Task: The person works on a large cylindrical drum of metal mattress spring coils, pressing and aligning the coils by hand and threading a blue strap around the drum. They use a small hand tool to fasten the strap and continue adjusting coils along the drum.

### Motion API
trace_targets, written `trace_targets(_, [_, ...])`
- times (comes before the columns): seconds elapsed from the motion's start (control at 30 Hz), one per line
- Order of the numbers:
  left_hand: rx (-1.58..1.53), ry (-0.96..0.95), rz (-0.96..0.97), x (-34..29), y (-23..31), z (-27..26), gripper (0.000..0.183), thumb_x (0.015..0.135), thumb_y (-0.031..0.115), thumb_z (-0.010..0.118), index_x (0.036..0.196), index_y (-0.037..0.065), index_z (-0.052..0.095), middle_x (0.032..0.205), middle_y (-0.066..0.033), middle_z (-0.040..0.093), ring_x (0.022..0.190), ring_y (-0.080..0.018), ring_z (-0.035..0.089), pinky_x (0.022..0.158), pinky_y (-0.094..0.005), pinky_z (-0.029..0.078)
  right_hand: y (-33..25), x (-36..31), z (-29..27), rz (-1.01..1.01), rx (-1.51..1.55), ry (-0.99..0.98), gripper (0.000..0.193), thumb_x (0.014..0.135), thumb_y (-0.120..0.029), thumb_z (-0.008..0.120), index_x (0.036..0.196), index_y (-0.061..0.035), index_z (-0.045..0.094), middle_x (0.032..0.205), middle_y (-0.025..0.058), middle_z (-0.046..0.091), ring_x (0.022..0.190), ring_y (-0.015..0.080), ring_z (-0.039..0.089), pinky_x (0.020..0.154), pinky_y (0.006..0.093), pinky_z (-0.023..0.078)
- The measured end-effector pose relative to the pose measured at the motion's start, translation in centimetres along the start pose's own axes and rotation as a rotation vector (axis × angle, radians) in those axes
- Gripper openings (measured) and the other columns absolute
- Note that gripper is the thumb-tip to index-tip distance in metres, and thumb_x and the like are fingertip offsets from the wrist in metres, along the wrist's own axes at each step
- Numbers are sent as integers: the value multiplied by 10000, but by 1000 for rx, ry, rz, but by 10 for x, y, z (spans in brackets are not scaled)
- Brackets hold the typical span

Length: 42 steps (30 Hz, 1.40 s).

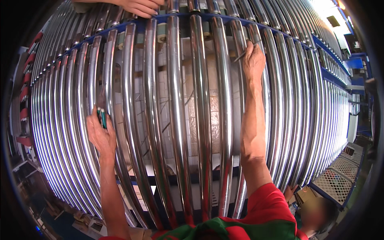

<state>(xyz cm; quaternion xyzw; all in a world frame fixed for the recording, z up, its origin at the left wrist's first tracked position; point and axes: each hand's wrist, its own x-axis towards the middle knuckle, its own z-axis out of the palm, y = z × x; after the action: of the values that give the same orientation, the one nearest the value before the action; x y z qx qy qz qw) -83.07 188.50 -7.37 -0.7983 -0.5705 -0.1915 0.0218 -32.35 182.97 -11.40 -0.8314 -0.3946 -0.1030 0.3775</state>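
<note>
Over the left part of a conveyor of shiny metal rollers [178, 100], my left hand [102, 136] is closed around a tool with two green handles [103, 119], which looks like pliers. Its head is blurred against the rollers. Farther off and to the right, my right hand [255, 60] is closed on a thin dark metal rod [240, 56] that sticks out on the left of the fist. That hand is at the far ends of the rollers, near the blue crossbar [234, 18]. My right arm is stretched forward across the rollers.
Another person's hand [142, 6] rests by the crossbar at the far side. A person [316, 212] is at the lower right, near a perforated cream panel [338, 180]. Red pieces [25, 94] line the left edge. Wide gaps between the middle rollers show the floor [202, 116].
</note>
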Motion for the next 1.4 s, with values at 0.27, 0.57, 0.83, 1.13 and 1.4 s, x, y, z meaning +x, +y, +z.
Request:
trace_targets(0.27, [-75,-29,-16,-19,-14,13,367,940,79,724,1271,7,582,1029,-155,555,959,-313,619,795,-432,519,7,2,-1,64,-56,43,460,1080,-330,506,848,44,641,751,316,641,733,514,641,640,563,463])
trace_targets(0.57, [11,-16,167,-11,-12,24,315,941,105,708,1197,6,554,1249,-183,569,1057,-386,614,854,-474,511,22,-3,4,0,-4,50,500,1087,-358,496,832,53,625,716,307,615,697,502,623,630,564,438])
trace_targets(0.83, [14,-131,70,-13,-18,32,342,951,118,688,1232,25,517,1346,-195,545,1075,-394,608,899,-503,486,2,-67,-49,89,197,30,419,1098,-326,511,899,27,615,700,219,612,646,385,624,620,468,459])
trace_targets(1.13, [18,-111,116,-14,-16,33,332,983,143,669,1250,29,507,1385,-207,524,1140,-405,592,940,-514,483,-22,-85,-63,217,654,166,292,1093,-217,569,1032,39,695,867,80,704,768,134,692,694,291,560])
trace_targets(1.4, [27,-112,147,-14,-8,22,322,973,112,672,1226,0,508,1374,-227,527,1137,-409,604,937,-497,504,-45,22,2,140,597,268,183,972,-126,646,977,27,747,826,159,742,752,247,734,729,353,569])
